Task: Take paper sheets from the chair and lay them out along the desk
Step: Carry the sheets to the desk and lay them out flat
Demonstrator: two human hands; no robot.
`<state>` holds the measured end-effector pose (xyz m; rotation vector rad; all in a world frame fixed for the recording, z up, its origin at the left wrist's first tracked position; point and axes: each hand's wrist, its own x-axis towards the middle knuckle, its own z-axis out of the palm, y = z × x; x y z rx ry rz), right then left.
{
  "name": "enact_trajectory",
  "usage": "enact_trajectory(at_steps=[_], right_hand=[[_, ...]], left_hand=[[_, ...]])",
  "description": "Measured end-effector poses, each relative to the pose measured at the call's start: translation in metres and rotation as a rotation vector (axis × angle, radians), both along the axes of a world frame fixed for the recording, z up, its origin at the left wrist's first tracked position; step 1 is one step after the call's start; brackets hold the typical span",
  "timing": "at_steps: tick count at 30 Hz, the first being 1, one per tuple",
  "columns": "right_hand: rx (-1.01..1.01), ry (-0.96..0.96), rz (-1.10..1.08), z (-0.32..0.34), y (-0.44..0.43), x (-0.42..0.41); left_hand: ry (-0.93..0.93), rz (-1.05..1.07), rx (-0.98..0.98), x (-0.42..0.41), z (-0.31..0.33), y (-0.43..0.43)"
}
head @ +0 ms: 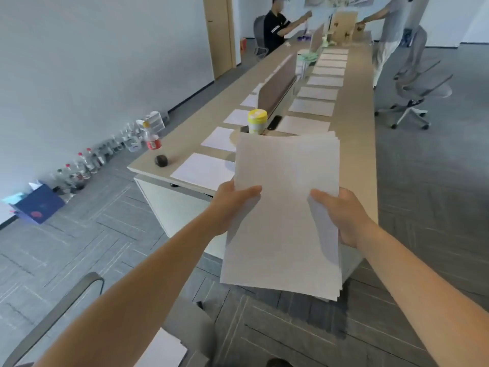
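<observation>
The person holds a stack of paper sheets (pixel 285 207) in the air, just in front of the near end of the desk (pixel 354 165). The left hand (pixel 232 205) pinches the stack's left edge, thumb on top and fingers hidden underneath; the right hand (pixel 341 215) pinches the right edge the same way, where the paper curls a little beside the thumb. Single sheets lie on the desk in two rows running from near to far, a left row (pixel 203 169) and a right row (pixel 312 106), split by a low divider (pixel 277 88). A yellow-lidded canister (pixel 257 120) stands at the divider's near end, just beyond the held stack. A bottle (pixel 152 140) and a dark round object (pixel 161 160) sit near the desk's near left corner. At the bottom left, the chair (pixel 91 277) carries more sheets (pixel 164 350).
</observation>
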<state>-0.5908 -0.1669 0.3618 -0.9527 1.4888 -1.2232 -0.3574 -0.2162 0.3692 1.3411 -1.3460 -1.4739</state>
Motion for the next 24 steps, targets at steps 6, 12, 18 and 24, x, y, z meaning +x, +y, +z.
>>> enact_trajectory(at_steps=[6, 12, 18, 24], right_hand=[[-0.011, -0.016, -0.130, -0.013, 0.011, -0.148], [-0.022, 0.039, -0.234, -0.012, 0.004, -0.243], [-0.068, 0.078, -0.195, -0.011, -0.058, -0.295], [-0.013, 0.031, -0.121, -0.016, -0.152, -0.333]], left_hand=[[-0.094, -0.080, -0.050, -0.154, -0.024, -0.020], [0.025, -0.125, -0.082, -0.266, -0.031, -0.039], [0.034, -0.049, -0.096, -0.317, -0.041, -0.088], [0.044, -0.015, -0.172, -0.340, -0.054, -0.177]])
